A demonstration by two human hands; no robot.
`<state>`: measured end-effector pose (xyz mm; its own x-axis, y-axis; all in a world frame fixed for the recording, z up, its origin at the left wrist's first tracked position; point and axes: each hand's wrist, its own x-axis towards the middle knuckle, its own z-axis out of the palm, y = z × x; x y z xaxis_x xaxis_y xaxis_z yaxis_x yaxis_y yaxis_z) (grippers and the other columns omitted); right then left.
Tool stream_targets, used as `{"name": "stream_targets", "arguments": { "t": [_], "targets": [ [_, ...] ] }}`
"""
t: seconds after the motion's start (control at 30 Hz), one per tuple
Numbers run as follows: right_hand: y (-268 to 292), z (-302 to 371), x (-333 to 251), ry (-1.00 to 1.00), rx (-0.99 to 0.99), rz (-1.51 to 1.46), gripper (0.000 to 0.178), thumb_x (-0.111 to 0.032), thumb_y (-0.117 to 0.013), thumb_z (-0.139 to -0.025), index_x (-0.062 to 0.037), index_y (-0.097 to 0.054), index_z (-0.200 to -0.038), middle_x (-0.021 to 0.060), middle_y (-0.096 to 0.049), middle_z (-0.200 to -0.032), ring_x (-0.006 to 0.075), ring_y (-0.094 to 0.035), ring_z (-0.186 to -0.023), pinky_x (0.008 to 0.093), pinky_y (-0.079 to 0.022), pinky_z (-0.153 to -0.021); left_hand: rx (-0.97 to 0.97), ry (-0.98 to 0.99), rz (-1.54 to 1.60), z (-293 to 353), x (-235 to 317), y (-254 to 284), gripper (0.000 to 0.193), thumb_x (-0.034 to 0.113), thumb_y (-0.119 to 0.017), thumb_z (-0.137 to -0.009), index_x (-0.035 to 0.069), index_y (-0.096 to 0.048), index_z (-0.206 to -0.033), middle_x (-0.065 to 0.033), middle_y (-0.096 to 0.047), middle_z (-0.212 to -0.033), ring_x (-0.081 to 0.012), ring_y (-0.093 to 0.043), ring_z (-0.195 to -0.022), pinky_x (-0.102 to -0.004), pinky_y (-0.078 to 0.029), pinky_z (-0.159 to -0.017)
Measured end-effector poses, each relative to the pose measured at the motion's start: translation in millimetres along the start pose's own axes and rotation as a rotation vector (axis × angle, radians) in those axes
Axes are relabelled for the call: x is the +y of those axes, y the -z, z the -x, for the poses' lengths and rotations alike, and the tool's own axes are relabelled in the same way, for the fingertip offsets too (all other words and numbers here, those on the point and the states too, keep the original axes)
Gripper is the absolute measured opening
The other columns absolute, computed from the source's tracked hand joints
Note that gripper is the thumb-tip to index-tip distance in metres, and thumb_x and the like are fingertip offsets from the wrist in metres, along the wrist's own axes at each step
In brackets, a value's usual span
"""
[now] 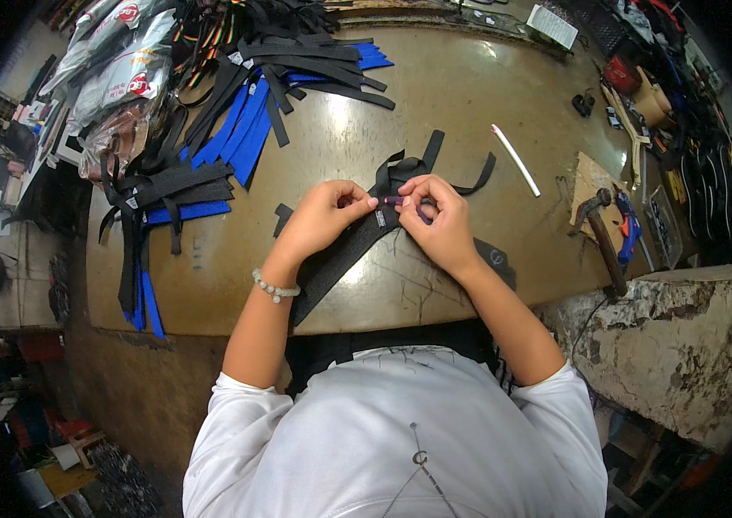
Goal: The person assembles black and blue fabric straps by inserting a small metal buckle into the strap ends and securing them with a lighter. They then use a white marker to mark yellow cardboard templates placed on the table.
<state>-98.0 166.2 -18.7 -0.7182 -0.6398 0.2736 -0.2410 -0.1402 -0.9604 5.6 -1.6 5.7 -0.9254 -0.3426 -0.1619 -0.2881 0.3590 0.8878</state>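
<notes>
A black fabric strap piece with a small pale label lies slantwise on the table in front of me, its narrower strips curling beyond my hands. My left hand is closed in a pinch at the strap's edge, just above the label. Close to its fingertips, my right hand is curled around a small purple tool, whose narrow end points toward the left thumb. Most of that tool is hidden by the fingers, so its exact kind does not show. Under the right wrist lies another dark piece.
Black and blue straps are heaped at the back left, with more straps nearer the left edge. Plastic-wrapped packages stand behind them. A white pen-like stick lies right of my hands. Farther right are a hammer and a blue-handled tool.
</notes>
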Motion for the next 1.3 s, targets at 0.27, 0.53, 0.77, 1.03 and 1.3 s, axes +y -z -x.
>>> {"name": "stream_targets", "arguments": {
  "t": [0.27,0.53,0.77,1.03,1.3],
  "targets": [
    [-2,0,-7,0.088,-0.037,0.146,0.012,0.003,-0.064,-0.080,0.0034,-0.053,-0.075,0.0102,-0.059,-0.097,0.0085,-0.058,-0.082,0.0201,-0.051,-0.067,0.010,-0.089,-0.041,4,-6,1,0.028,0.024,-0.068,-0.089,-0.003,-0.066,-0.089,-0.0059,-0.062,-0.072,-0.0111,-0.052,-0.066,-0.0288,-0.044,-0.061],
    [-2,-1,-9,0.056,0.009,0.213,0.015,-0.001,-0.067,-0.076,0.0021,-0.052,-0.075,0.0124,-0.060,-0.090,0.0166,-0.063,-0.079,0.0268,-0.056,-0.066,0.018,-0.014,0.012,3,-2,8,0.028,0.025,-0.066,-0.091,-0.002,-0.064,-0.091,-0.0041,-0.061,-0.073,-0.0104,-0.054,-0.067,-0.0267,-0.045,-0.062],
    [-5,0,-10,0.174,-0.016,0.220,0.013,0.002,-0.065,-0.079,0.0021,-0.053,-0.075,0.0094,-0.060,-0.091,0.0074,-0.055,-0.071,0.0200,-0.048,-0.061,-0.022,0.087,0.149,5,-2,16,0.028,0.031,-0.062,-0.094,0.003,-0.060,-0.092,-0.0006,-0.058,-0.071,-0.0069,-0.053,-0.064,-0.0226,-0.043,-0.058],
    [-4,1,-12,0.191,-0.034,0.322,0.015,0.000,-0.067,-0.077,0.0021,-0.052,-0.076,0.0116,-0.059,-0.086,0.0146,-0.058,-0.070,0.0253,-0.051,-0.062,-0.037,0.024,0.533,7,0,33,0.022,0.030,-0.058,-0.096,0.009,-0.056,-0.092,0.0022,-0.054,-0.076,-0.0062,-0.053,-0.069,-0.0197,-0.041,-0.057],
    [-6,3,-6,0.219,-0.037,0.436,0.014,-0.004,-0.067,-0.077,0.0012,-0.056,-0.082,0.0108,-0.057,-0.079,0.0176,-0.060,-0.066,0.0306,-0.050,-0.061,-0.092,0.007,0.519,8,-3,39,0.018,0.027,-0.056,-0.097,0.011,-0.055,-0.091,0.0047,-0.053,-0.079,-0.0058,-0.053,-0.072,-0.0194,-0.040,-0.057]
  ]
}}
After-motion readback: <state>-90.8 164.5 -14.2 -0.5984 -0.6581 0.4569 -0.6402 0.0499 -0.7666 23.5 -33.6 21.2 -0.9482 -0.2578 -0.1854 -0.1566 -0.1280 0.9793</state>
